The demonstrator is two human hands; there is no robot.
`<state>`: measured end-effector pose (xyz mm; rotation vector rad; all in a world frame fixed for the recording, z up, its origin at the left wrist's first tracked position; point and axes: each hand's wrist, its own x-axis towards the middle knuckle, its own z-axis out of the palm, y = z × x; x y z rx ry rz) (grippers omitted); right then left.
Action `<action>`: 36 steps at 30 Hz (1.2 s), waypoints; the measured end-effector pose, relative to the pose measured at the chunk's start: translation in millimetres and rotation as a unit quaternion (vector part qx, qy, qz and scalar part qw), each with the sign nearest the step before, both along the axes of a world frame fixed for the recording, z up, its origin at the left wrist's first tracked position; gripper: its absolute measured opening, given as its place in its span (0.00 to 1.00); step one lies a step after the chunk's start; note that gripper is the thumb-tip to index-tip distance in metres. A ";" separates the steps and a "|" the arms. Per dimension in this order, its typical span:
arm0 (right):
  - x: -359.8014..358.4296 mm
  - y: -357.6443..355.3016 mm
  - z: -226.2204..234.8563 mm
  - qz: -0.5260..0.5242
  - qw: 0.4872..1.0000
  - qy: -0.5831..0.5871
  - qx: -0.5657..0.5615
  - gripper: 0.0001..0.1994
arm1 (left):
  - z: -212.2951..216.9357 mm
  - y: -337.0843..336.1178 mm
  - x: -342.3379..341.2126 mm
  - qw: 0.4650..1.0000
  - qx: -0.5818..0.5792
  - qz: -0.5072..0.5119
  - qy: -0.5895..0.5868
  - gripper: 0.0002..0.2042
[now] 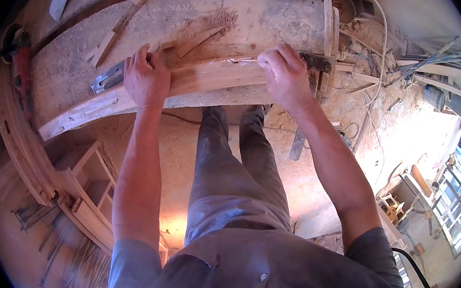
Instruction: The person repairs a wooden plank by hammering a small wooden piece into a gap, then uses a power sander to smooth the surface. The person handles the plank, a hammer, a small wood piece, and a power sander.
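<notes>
A long pale wooden board stands on edge along the near side of the dusty workbench, running from the lower left to my right hand. My left hand is closed over its upper edge, with the fingers curled to the far side. My right hand is at the board's right part, fingers curled in a pinch. A thin pale sliver shows beside those fingertips; what they hold is hidden. Next to my left hand lies a metal piece with a slot.
Wood offcuts and a narrow strip lie on the bench. A red angle grinder rests at the far left. A white cable hangs at the right, near tangled wires. Wooden frames stand below left.
</notes>
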<state>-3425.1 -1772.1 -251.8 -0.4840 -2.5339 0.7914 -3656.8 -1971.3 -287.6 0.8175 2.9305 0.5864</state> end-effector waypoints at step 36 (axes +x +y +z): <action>28.3 -56.1 16.5 -0.219 0.950 0.005 -0.222 0.11 | -2.3 80.8 -3.1 0.945 0.022 -0.321 -0.067 0.15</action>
